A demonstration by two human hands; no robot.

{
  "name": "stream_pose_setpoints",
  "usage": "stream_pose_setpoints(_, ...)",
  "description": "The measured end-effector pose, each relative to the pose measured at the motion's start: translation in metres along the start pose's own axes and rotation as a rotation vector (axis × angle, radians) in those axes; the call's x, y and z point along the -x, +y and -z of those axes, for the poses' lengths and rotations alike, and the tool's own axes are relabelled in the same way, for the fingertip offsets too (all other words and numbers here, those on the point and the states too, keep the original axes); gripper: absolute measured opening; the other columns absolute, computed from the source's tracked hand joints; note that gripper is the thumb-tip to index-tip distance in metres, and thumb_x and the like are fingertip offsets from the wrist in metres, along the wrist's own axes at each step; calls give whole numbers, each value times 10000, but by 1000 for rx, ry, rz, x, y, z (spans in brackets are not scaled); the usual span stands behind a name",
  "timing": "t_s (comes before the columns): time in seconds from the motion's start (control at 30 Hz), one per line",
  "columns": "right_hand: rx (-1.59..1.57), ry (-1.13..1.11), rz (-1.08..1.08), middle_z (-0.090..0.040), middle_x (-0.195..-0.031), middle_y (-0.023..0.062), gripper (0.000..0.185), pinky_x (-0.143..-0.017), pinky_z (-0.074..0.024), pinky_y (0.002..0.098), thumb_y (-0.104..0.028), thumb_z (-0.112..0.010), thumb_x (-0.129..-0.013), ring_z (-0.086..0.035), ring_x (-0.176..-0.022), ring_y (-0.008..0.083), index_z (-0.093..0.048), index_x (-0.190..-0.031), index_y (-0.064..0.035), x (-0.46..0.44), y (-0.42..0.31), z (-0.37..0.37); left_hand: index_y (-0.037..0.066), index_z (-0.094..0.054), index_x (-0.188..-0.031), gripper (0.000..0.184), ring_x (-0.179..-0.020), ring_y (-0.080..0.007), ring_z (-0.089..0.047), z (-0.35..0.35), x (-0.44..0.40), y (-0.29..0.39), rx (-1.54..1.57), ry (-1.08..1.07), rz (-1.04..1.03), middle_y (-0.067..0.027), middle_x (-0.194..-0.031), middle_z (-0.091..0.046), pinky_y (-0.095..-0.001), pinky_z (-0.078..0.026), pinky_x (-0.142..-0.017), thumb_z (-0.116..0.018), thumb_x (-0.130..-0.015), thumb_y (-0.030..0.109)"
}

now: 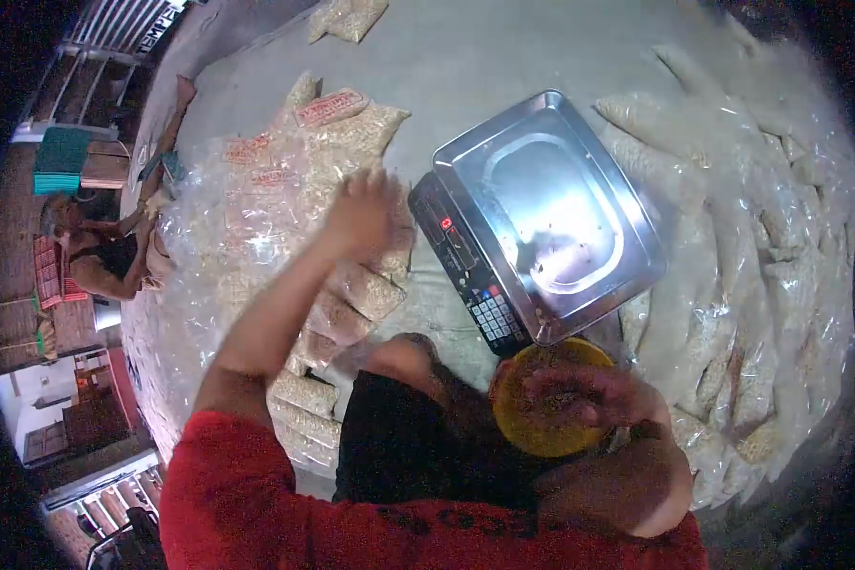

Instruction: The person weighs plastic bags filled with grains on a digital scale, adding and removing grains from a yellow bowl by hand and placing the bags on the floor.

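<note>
My left hand (363,214) is over the packed plastic bags (356,290) left of the scale; its fingers are smeared and I cannot make out a hold. My right hand (589,394) is at a yellow bowl (541,439), over its opening, in shadow; whatever its fingers hold is hidden. Between and beyond my hands stands a digital scale with a shiny metal tray (556,214), bearing only a few small crumbs. Its keypad (494,313) faces my side, and a red zero shows on the display (446,223).
Many filled clear bags (760,285) lie in a pile at the right. More bags with red print (332,106) lie at the left, and one bag (351,17) lies at the top. Another person (109,252) sits at the far left near stacked green items (62,160).
</note>
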State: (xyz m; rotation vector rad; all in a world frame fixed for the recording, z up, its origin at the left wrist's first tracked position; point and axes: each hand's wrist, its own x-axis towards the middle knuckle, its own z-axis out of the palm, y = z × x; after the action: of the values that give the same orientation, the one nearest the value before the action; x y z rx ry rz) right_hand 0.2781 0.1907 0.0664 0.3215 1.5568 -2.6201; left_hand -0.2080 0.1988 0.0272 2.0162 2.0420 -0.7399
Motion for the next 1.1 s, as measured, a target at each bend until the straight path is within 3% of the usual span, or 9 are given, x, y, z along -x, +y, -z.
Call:
stream_pose_setpoints(0.1, 88, -30, 16, -523, -1517, 129, 848, -1201, -339, 418, -597, -678, -939, -479, -1415, 257, -448, -1534, -38, -12, -1, 3, -49, -359, -1556, 781, -1545, -423, -236, -20, 63, 74, 29, 177, 8, -248, -1671, -245, -650, -196, -1214, -507, -996, 476)
stream_pose_setpoints(0.33, 34, -18, -192, -551, -1493, 149, 897, -1163, -389, 425, -612, -740, -882, -509, -1396, 269, -482, -1514, -32, -14, -39, -20, 34, -424, -1544, 639, -1541, -324, -268, -61, 74, 34, -122, 357, 115, -121, -1657, -333, -768, -175, -1142, -526, -1006, 364)
stream_pose_setpoints(0.43, -207, 313, -220, -583, -1463, 149, 888, -1143, -418, 431, -616, -747, -873, -542, -1370, 270, -510, -1493, -26, 15, -68, -50, 61, -420, -1554, 639, -1540, -338, -265, -67, 78, 18, -205, 387, 92, -126, -1658, -330, -740, -157, -1172, -537, -1004, 365)
stream_pose_setpoints(0.53, -72, 136, 63, -624, -1411, 146, 726, -1124, -441, 433, -555, -720, -919, -584, -1320, 265, -598, -1408, -32, 42, -12, -40, 67, -441, -1543, 644, -1540, -370, -259, -65, 89, 38, 7, 337, 159, -140, -1654, -342, -667, -156, -1219, -547, -1000, 396)
stream_pose_setpoints(0.63, 606, 347, 41, -686, -1257, 145, 465, -1039, -498, 449, -461, -641, -993, -655, -1197, 300, -698, -1262, -86, 21, 42, -44, 88, -452, -1547, 632, -1532, -410, -279, -92, 151, 75, 105, 308, 62, -142, -1672, -322, -591, -156, -1252, -541, -1014, 415)
stream_pose_setpoints(0.7, 1192, 368, 288, -684, -1193, 150, 346, -985, -522, 476, -380, -611, -1005, -658, -1144, 352, -719, -1191, -109, 18, 100, -35, 198, -409, -1595, 646, -1538, -389, -288, -165, 176, 56, 9, 374, 33, -90, -1695, -299, -571, -200, -1248, -545, -1014, 445)
stream_pose_setpoints(0.93, 1293, 381, -96, -691, -1143, 157, 281, -941, -547, 475, -328, -639, -949, -665, -1097, 372, -721, -1107, -110, 10, 88, -54, 278, -413, -1587, 583, -1566, -357, -237, -169, 195, 21, -207, 544, -50, -62, -1691, -310, -623, -133, -1244, -509, -1037, 446)
stream_pose_setpoints(1.0, 1282, 849, 198, -711, -1124, 155, 286, -843, -560, 511, -346, -601, -947, -689, -1013, 394, -702, -1088, -119, 27, 74, -63, 271, -450, -1568, 521, -1567, -353, -234, -154, 195, 21, -123, 412, 0, -70, -1691, -307, -626, -118, -1243, -472, -1062, 397)
stream_pose_setpoints(1.1, 1002, 1368, -217, -744, -1003, 189, 330, -842, -554, 523, -396, -629, -935, -713, -949, 403, -756, -991, -96, 71, 40, -58, 228, -496, -1540, 511, -1559, -364, -255, -146, 195, 32, -129, 513, -14, -95, -1678, -332, -617, -139, -1244, -503, -1048, 367)
